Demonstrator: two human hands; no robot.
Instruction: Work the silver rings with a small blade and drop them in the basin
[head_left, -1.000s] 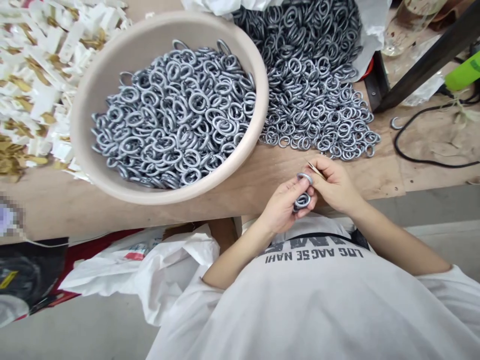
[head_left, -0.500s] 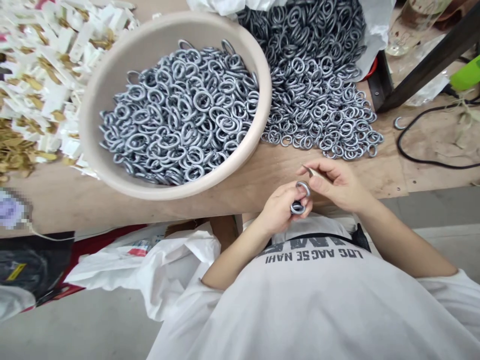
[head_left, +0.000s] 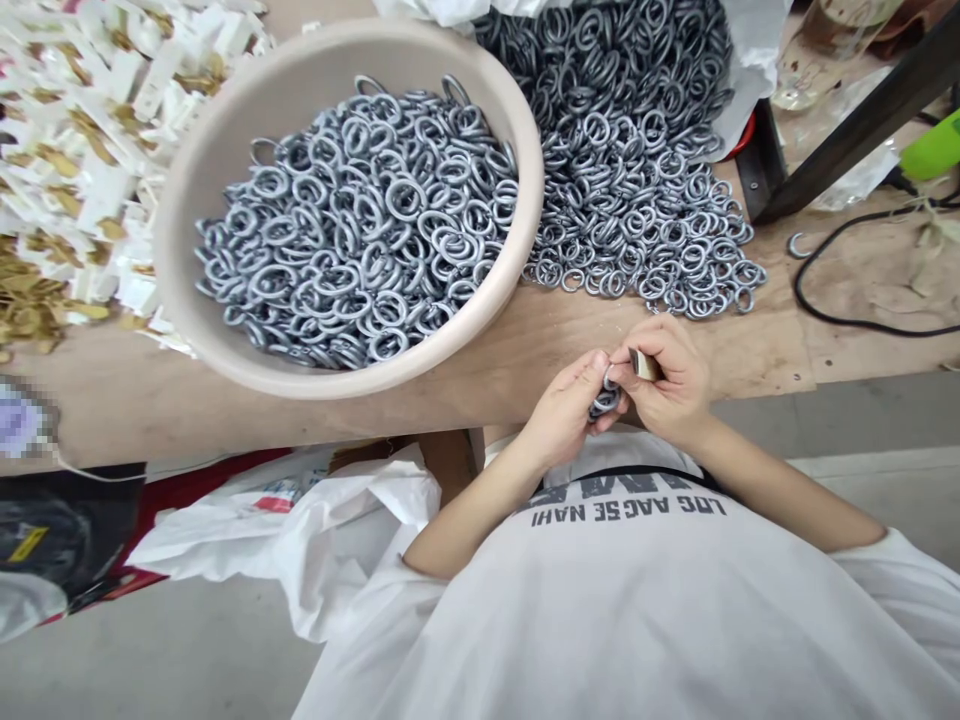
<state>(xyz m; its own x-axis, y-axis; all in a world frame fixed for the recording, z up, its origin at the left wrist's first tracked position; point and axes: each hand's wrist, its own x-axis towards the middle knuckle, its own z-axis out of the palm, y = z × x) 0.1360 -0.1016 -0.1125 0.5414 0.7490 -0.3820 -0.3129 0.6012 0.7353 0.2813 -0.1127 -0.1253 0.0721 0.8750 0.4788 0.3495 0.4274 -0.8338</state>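
Your hands have just closed together at the table's near edge.

Your right hand (head_left: 670, 385) has brought the flat sliver (head_left: 643, 365), pinched narrow between thumb and fingers, in against the rings (head_left: 604, 403), which your left hand (head_left: 559, 415) grips at lower center of the frame. Half a second ago, the hands stood slightly apart. The bowl (head_left: 480, 310) of rings sits at upper center, and a loose heap (head_left: 637, 180) lies at upper right.
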